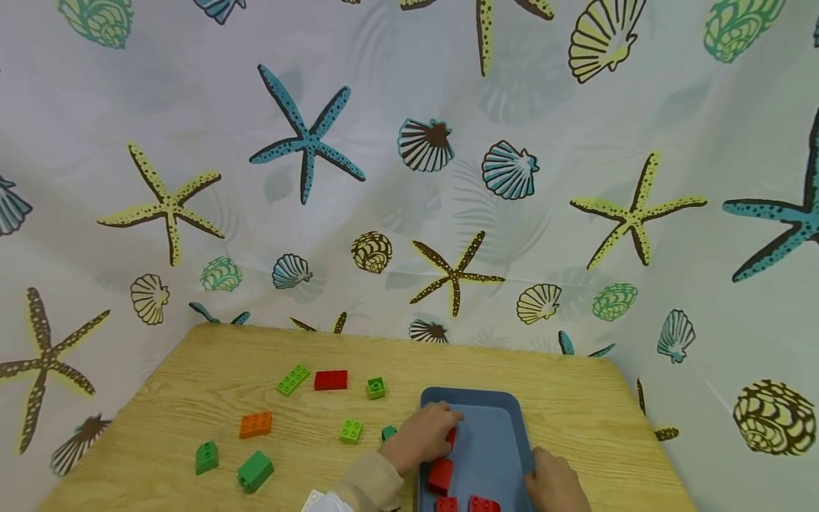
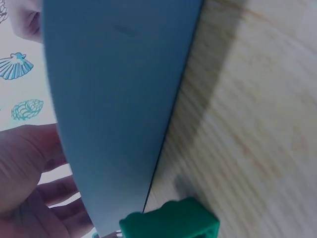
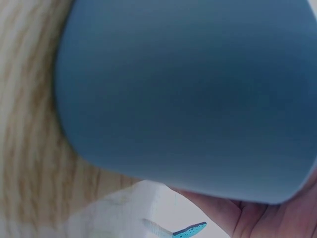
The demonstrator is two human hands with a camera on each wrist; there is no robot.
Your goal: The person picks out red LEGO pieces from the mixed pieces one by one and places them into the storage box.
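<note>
In the head view my left hand (image 1: 422,435) reaches over the left wall of a blue-grey tray (image 1: 472,394). Its thumb and index finger lie on either side of a red brick (image 1: 451,436), partly hidden beneath them. Behind the tray wall (image 2: 114,109) in the left wrist view, the left hand's fingertips drop out of sight. At the tray's right rim my right hand (image 1: 555,480) grips the edge. More red bricks lie in the tray, among them one (image 1: 440,475) just below the left hand. A dark green brick (image 2: 168,220) sits outside the tray's left wall.
Left of the tray, loose bricks are spread on the wooden table (image 1: 307,441): an orange one (image 1: 255,424), a red one (image 1: 330,380), a green one (image 1: 255,471) and several light green ones. A curtain (image 1: 358,99) with sea-shell prints hangs behind the table.
</note>
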